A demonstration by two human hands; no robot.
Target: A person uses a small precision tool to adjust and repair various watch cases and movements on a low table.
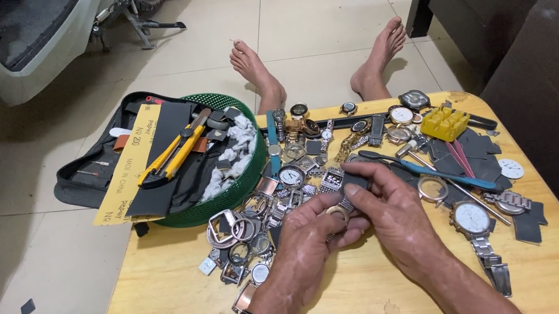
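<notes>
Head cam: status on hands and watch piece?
Both hands, left hand and right hand, pinch a small watch piece. Loose watch parts crowd the wooden table.

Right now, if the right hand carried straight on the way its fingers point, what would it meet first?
The right hand points up-left, fingertips on a small dark watch part. Just beyond lies the heap of silver metal watch cases and bracelets, probably met first; the green plastic basket sits farther on. Depth is uncertain.
</notes>
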